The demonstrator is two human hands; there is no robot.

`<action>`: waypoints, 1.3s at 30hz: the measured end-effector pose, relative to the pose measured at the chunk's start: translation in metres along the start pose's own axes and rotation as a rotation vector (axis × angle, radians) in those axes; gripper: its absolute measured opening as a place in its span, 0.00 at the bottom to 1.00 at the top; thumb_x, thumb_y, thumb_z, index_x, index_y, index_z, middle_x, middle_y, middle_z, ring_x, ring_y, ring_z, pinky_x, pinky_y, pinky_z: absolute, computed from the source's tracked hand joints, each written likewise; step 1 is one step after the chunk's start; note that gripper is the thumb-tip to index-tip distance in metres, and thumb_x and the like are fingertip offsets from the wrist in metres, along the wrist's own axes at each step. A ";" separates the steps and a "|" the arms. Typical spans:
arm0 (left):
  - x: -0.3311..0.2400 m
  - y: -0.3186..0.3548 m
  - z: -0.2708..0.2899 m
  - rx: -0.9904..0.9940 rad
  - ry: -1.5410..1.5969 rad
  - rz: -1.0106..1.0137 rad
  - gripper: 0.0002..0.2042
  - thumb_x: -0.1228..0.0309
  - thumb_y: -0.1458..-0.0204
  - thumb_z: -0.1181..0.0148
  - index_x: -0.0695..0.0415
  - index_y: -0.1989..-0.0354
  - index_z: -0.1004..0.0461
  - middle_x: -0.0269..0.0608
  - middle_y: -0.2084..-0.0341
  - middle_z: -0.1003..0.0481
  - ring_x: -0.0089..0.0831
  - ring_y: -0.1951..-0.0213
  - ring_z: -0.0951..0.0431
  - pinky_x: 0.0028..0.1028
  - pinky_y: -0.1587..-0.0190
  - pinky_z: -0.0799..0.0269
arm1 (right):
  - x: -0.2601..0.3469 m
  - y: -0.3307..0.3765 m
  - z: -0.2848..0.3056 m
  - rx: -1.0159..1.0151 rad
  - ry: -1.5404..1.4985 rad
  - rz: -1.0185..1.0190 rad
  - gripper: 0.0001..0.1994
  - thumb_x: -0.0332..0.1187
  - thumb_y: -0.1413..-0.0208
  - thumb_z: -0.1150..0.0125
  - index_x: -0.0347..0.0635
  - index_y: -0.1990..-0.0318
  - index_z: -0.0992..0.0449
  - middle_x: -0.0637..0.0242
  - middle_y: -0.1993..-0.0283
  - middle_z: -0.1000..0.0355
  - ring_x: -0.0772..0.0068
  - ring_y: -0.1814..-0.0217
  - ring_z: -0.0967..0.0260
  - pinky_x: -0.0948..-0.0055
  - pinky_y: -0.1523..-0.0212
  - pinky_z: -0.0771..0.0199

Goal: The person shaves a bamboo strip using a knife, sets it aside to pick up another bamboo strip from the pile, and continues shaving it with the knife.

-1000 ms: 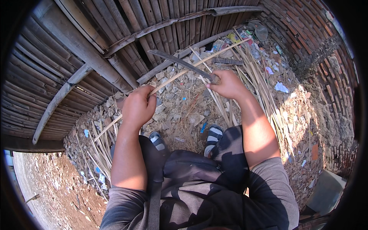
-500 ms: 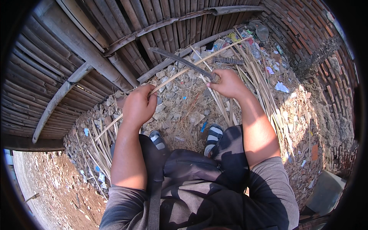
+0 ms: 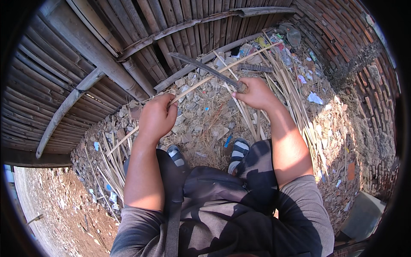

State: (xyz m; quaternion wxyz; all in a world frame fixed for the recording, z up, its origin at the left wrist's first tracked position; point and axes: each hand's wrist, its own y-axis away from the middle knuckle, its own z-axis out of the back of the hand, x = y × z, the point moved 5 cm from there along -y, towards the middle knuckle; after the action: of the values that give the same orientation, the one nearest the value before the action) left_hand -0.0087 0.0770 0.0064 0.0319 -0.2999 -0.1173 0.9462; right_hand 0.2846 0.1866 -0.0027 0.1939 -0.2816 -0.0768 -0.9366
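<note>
My left hand is closed round a long, pale bamboo strip. The strip slants from beside my left knee up to the far right. In my right hand is the handle of a machete, and the fingers are wrapped round it. Its dark, worn blade points to the far left and crosses over the strip; whether the two touch I cannot tell. A further thin strip slants down below the right hand. Both hands are held above the rubble, in front of my knees.
Many cut bamboo strips lie along the right, and a smaller bunch lies by my left leg. Rubble and litter cover the ground. A bamboo slat wall stands ahead and left, a brick wall at the right.
</note>
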 end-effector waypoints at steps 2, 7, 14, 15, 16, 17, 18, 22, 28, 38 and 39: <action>0.000 0.000 0.000 0.003 -0.009 -0.003 0.11 0.68 0.43 0.39 0.61 0.56 0.20 0.55 0.67 0.20 0.53 0.65 0.19 0.43 0.60 0.25 | -0.001 0.000 -0.001 0.000 -0.004 0.000 0.27 0.45 0.49 0.24 0.32 0.49 0.20 0.41 0.57 0.21 0.42 0.52 0.21 0.56 0.49 0.24; -0.001 0.000 0.000 0.002 -0.005 -0.007 0.12 0.68 0.43 0.39 0.62 0.56 0.20 0.56 0.67 0.20 0.53 0.64 0.19 0.43 0.60 0.25 | -0.004 -0.001 -0.002 0.008 0.009 -0.012 0.27 0.45 0.49 0.24 0.32 0.49 0.20 0.41 0.57 0.20 0.43 0.52 0.21 0.57 0.49 0.24; 0.003 0.001 0.003 -0.020 0.027 0.028 0.12 0.67 0.43 0.37 0.63 0.57 0.20 0.56 0.68 0.20 0.53 0.66 0.19 0.43 0.62 0.25 | 0.009 0.000 0.007 0.018 0.055 -0.049 0.26 0.45 0.50 0.24 0.34 0.49 0.19 0.43 0.56 0.20 0.44 0.51 0.20 0.57 0.48 0.24; 0.002 0.001 0.004 -0.020 0.028 0.025 0.12 0.67 0.43 0.37 0.63 0.57 0.20 0.56 0.68 0.20 0.53 0.66 0.19 0.43 0.62 0.25 | 0.011 0.000 0.008 0.030 0.096 -0.061 0.27 0.46 0.51 0.24 0.36 0.48 0.19 0.44 0.55 0.20 0.44 0.50 0.20 0.57 0.47 0.24; 0.001 0.001 0.006 -0.024 0.023 0.036 0.11 0.67 0.43 0.37 0.62 0.59 0.19 0.56 0.69 0.20 0.54 0.66 0.19 0.44 0.61 0.25 | 0.009 0.000 0.009 0.027 0.096 -0.062 0.27 0.46 0.51 0.24 0.36 0.48 0.19 0.44 0.55 0.20 0.44 0.50 0.20 0.57 0.47 0.24; 0.001 0.001 0.008 -0.028 0.017 0.047 0.10 0.68 0.43 0.37 0.61 0.61 0.19 0.55 0.69 0.20 0.55 0.65 0.19 0.45 0.60 0.25 | 0.006 0.000 0.008 0.030 0.065 -0.026 0.27 0.46 0.51 0.24 0.36 0.48 0.19 0.44 0.55 0.19 0.44 0.50 0.20 0.57 0.46 0.24; 0.000 0.001 0.009 -0.027 0.016 0.046 0.10 0.68 0.43 0.37 0.61 0.61 0.19 0.55 0.69 0.20 0.55 0.65 0.19 0.45 0.60 0.25 | 0.003 0.001 0.006 0.035 0.032 0.010 0.27 0.46 0.51 0.24 0.37 0.48 0.19 0.45 0.55 0.19 0.44 0.50 0.20 0.57 0.46 0.24; -0.008 0.000 0.007 -0.030 0.020 0.053 0.10 0.67 0.44 0.37 0.61 0.61 0.19 0.55 0.70 0.20 0.54 0.66 0.19 0.45 0.60 0.25 | -0.043 -0.006 0.016 -0.119 -0.114 -0.185 0.28 0.46 0.50 0.25 0.39 0.45 0.20 0.44 0.53 0.20 0.44 0.47 0.21 0.55 0.44 0.24; -0.008 0.002 -0.002 -0.010 -0.015 0.015 0.12 0.65 0.44 0.36 0.62 0.61 0.19 0.54 0.71 0.21 0.52 0.68 0.20 0.43 0.63 0.26 | 0.010 0.000 -0.002 0.018 0.059 -0.041 0.26 0.45 0.49 0.26 0.42 0.44 0.20 0.47 0.53 0.19 0.44 0.47 0.22 0.55 0.45 0.24; -0.007 0.001 0.001 -0.013 -0.014 0.042 0.12 0.64 0.43 0.36 0.62 0.62 0.19 0.53 0.74 0.22 0.48 0.71 0.20 0.41 0.66 0.27 | -0.043 -0.009 0.008 -0.169 -0.028 -0.096 0.28 0.46 0.50 0.25 0.36 0.46 0.20 0.43 0.51 0.20 0.42 0.46 0.22 0.55 0.45 0.24; -0.006 0.001 0.000 -0.012 -0.014 0.046 0.12 0.64 0.43 0.36 0.62 0.62 0.19 0.53 0.74 0.22 0.48 0.71 0.20 0.41 0.66 0.27 | -0.032 -0.006 0.005 -0.165 -0.029 -0.096 0.28 0.46 0.50 0.25 0.36 0.46 0.20 0.43 0.51 0.20 0.42 0.46 0.22 0.55 0.45 0.24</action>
State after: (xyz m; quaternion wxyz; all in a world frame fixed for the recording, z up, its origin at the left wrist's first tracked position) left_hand -0.0039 0.0755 0.0098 0.0076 -0.2959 -0.1164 0.9481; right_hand 0.3094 0.2041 -0.0164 0.1238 -0.3062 -0.0153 -0.9438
